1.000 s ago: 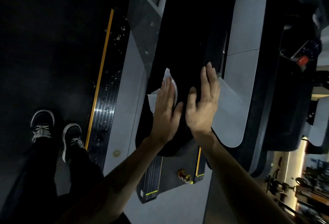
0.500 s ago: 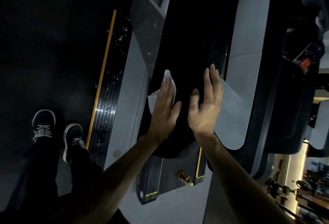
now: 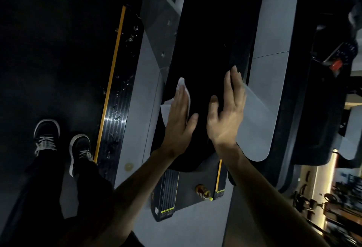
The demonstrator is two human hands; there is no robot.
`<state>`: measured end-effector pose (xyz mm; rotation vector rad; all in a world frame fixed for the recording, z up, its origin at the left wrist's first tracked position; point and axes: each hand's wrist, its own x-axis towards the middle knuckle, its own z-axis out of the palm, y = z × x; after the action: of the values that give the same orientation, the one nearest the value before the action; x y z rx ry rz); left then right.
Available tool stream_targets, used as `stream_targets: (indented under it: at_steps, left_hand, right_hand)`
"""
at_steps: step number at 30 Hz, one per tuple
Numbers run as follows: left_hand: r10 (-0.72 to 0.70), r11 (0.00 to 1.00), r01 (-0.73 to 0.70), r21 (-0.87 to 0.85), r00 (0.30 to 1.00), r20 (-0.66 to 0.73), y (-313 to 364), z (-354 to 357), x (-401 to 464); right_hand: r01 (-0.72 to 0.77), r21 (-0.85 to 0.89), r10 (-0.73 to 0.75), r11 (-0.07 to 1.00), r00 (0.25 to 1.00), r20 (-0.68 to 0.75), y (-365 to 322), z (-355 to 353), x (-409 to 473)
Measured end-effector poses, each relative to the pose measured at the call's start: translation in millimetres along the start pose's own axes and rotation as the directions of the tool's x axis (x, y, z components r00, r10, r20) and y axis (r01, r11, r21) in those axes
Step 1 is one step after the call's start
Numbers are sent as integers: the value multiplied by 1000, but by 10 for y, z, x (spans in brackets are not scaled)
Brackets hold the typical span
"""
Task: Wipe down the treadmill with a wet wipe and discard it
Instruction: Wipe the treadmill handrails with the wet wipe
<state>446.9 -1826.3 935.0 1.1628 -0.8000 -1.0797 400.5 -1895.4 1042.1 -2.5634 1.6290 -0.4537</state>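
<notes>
— Two hands are seen at the centre of the frame, both laid against the black panel (image 3: 205,37) of the treadmill. How is the left hand (image 3: 179,121) held?

— It is spread flat, fingers straight and together, and the wipe (image 3: 183,88) is pressed under them against the panel's left edge. White corners of the wipe are seen past the fingertips and beside the palm.

— And the right hand (image 3: 228,113)?

— It is laid flat too, with the fingers stretched up along the panel's right edge and the thumb set apart. Nothing is held in it. The two hands are kept near each other, but no contact between them is seen.

— What is found around the panel?

— Grey side covers (image 3: 260,109) are seen on both sides of it. At the left, a ribbed black rail (image 3: 117,97) with a yellow stripe is seen, speckled with bright drops. At the lower centre, a bottle (image 3: 203,191) with a yellow cap is lying on a grey deck between two short ribbed rails.

— Is anything else shown?

— Two dark shoes (image 3: 47,135) with white laces and dark trousers are seen at the lower left, on a dark floor. A red knob (image 3: 336,65) is seen on a console at the upper right. Gym machines are made out dimly at the lower right.
</notes>
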Motion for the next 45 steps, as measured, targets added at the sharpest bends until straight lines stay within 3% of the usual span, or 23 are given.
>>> stream_targets:
  at_steps: [3, 5, 9, 12, 14, 19, 21, 25, 28, 31, 36, 38, 41, 45]
  left_hand:
    - [144, 988, -147, 52, 987, 67, 23, 6, 175]
    - [151, 986, -156, 60, 985, 88, 15, -46, 397]
    - [52, 998, -52, 42, 999, 1, -102, -110, 486]
    - [-232, 972, 228, -56, 971, -66, -159, -74, 199]
    - [-290, 957, 288, -46, 956, -46, -125, -25, 12]
    - [42, 997, -44, 67, 999, 30, -76, -29, 285]
    - [79, 996, -81, 45, 996, 37, -148, -91, 467]
    - [-204, 974, 201, -106, 979, -15, -341, -149, 399]
    - [-281, 949, 276, -151, 960, -14, -315, -111, 153]
    - [-233, 969, 235, -71, 972, 25, -175, -35, -15]
    - [40, 999, -38, -30, 998, 50, -253, -133, 377]
    - [-105, 987, 108, -119, 994, 26, -375, -186, 508]
    - [-398, 897, 390, -207, 917, 2, -517, -192, 457]
    - [-345, 925, 338, -175, 939, -12, -347, -97, 64]
  right_hand:
    - [21, -25, -21, 999, 1000, 12, 13, -5, -4]
    - [25, -29, -25, 999, 1000, 16, 14, -4, -1]
    - [6, -27, -6, 1000, 1000, 16, 13, 0, 6]
    - [3, -20, -2, 1000, 1000, 21, 10, -2, 11]
    - [8, -15, -8, 1000, 1000, 18, 7, -5, 5]
    - [18, -26, -18, 999, 1000, 18, 4, -2, 7]
    - [10, -25, -9, 1000, 1000, 17, 2, 2, 6]
    - [3, -23, -2, 1000, 1000, 12, -5, 3, 7]
    - [7, -36, -7, 999, 1000, 13, -10, 6, 6]
    - [13, -76, -11, 997, 1000, 21, -16, 18, 1]
    - [33, -97, -29, 995, 999, 33, -12, 20, 6]
    - [32, -94, -29, 995, 999, 26, -11, 18, 13]
    - [27, -80, -26, 996, 999, 20, -17, 19, 7]
    - [40, -80, -39, 996, 999, 16, -7, 18, 9]
